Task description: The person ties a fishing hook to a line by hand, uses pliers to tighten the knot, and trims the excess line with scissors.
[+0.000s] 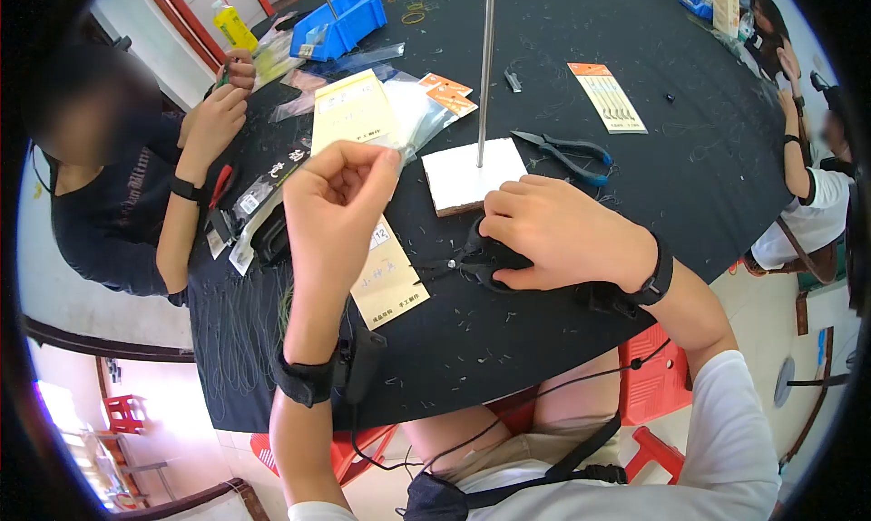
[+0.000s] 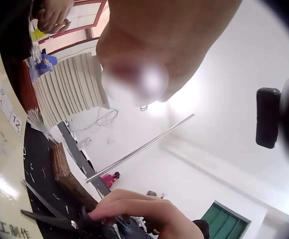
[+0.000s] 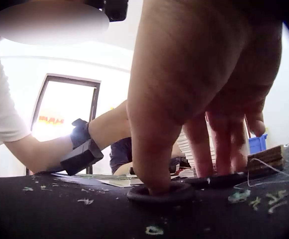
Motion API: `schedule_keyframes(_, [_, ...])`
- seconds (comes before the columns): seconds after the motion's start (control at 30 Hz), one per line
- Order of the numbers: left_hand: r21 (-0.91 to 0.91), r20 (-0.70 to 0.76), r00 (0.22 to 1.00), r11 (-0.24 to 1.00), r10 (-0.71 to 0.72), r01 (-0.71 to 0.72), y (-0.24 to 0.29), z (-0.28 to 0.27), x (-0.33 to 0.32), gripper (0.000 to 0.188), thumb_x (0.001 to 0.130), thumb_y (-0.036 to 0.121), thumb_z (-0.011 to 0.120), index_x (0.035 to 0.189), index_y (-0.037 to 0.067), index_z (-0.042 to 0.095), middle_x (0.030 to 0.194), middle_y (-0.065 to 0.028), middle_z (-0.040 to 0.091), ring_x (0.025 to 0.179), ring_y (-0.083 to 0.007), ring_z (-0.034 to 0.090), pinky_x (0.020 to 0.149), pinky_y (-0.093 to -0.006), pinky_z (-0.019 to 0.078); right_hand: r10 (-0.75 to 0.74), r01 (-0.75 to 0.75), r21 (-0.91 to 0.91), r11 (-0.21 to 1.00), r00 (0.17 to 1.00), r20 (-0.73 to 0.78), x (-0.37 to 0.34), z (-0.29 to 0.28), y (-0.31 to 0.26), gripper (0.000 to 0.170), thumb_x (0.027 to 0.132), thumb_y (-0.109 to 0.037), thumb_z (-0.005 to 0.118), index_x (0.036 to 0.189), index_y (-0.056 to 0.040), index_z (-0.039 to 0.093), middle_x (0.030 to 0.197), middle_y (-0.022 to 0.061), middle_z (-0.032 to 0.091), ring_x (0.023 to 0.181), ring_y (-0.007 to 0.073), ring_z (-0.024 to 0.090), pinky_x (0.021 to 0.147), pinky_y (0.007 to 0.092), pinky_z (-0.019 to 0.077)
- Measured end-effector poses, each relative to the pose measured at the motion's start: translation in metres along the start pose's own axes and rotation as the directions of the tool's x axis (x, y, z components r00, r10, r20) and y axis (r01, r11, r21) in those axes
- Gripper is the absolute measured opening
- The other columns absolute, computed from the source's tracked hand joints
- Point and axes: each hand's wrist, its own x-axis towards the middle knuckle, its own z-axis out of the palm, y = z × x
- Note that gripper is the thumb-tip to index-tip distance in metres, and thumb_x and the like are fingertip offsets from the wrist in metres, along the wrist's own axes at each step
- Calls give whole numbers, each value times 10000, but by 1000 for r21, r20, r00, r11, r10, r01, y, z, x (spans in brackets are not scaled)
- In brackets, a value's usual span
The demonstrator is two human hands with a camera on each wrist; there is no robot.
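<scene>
My left hand is raised over paper cards, thumb and forefinger pinched together. A small, thin, translucent piece shows at its fingertips; I cannot tell its kind. Lower on the right, my right hand grips black-handled scissors lying at the tabletop. In the right wrist view the thumb goes through one black handle loop. The scissor blades stand apart in the left wrist view, pointing toward a yellowish printed card. Just beyond the scissors sits a white-topped block with an upright metal rod.
Blue-handled pliers lie right of the block. A hook packet, a blue bin and a stack of yellow cards are farther back. Line strands hang over the left edge. Another person sits at left.
</scene>
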Motion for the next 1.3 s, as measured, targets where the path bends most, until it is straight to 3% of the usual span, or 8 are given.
schedule_keyframes(0.17, [-82, -2, 999, 995, -50, 49, -3, -2, -9, 76, 806, 50, 642, 791, -22, 625, 623, 72, 513, 547, 26, 389, 484, -134, 261, 4, -4, 48, 999, 1000, 7, 3, -9, -4, 314, 635, -258, 700, 782, -9, 576, 811, 114, 550, 783, 253, 561, 732, 335, 443])
schedule_keyframes(0.3, [-91, -62, 997, 995, -35, 29, 2, -8, -9, 87, 813, 59, 641, 802, -26, 625, 626, 67, 506, 549, 18, 389, 485, -144, 271, 24, -24, -3, 1000, 996, -89, 4, -18, -3, 359, 607, -237, 705, 854, -26, 550, 859, 104, 534, 761, 264, 543, 707, 331, 437])
schedule_keyframes(0.37, [-117, -64, 997, 992, -54, 46, -4, -8, -8, 88, 814, 59, 639, 804, -28, 626, 630, 63, 512, 552, 17, 394, 489, -143, 275, -69, 72, 3, 997, 963, -261, 4, -18, -1, 383, 599, -228, 715, 891, -35, 558, 866, 94, 525, 769, 254, 538, 700, 337, 438])
schedule_keyframes(0.4, [-138, -56, 995, 988, -77, 68, -6, -9, -8, 89, 815, 59, 638, 806, -29, 626, 634, 59, 517, 555, 16, 398, 493, -142, 280, -73, 76, 2, 997, 963, -259, 3, -19, -2, 383, 599, -228, 715, 891, -35, 558, 866, 94, 525, 769, 254, 538, 700, 337, 438])
schedule_keyframes(0.47, [-130, -57, 995, 989, -78, 70, -5, -9, -8, 89, 816, 59, 636, 810, -29, 627, 637, 55, 522, 557, 16, 402, 497, -141, 286, -100, 116, 8, 993, 884, -456, 2, -21, -4, 410, 594, -217, 721, 932, -45, 566, 892, 81, 529, 790, 240, 542, 692, 331, 438])
schedule_keyframes(0.7, [-129, -70, 995, 989, -78, 68, -1, -7, -10, 93, 824, 55, 625, 836, -37, 628, 684, 28, 567, 589, 11, 439, 526, -136, 321, -106, 114, -16, 993, 856, -506, 0, -22, -6, 423, 586, -208, 727, 945, -45, 575, 927, 80, 569, 761, 226, 563, 667, 313, 441])
schedule_keyframes(1.0, [-106, -78, 995, 993, -60, 51, -1, -5, -11, 100, 829, 54, 620, 855, -42, 631, 722, 8, 596, 616, 6, 458, 549, -138, 341, 96, -22, 128, 992, 786, -611, 0, -20, -3, 440, 650, -159, 722, 1010, -9, 520, 860, 103, 592, 631, 230, 583, 599, 312, 452])
schedule_keyframes(1.3, [-67, -74, 996, 997, -47, 42, 1, -3, -13, 100, 829, 53, 618, 852, -44, 630, 722, 10, 590, 615, 6, 454, 550, -139, 342, 281, -98, 330, 939, 771, -571, -1, -11, -2, 442, 710, -164, 691, 1052, 12, 472, 876, 125, 569, 675, 221, 563, 599, 304, 448])
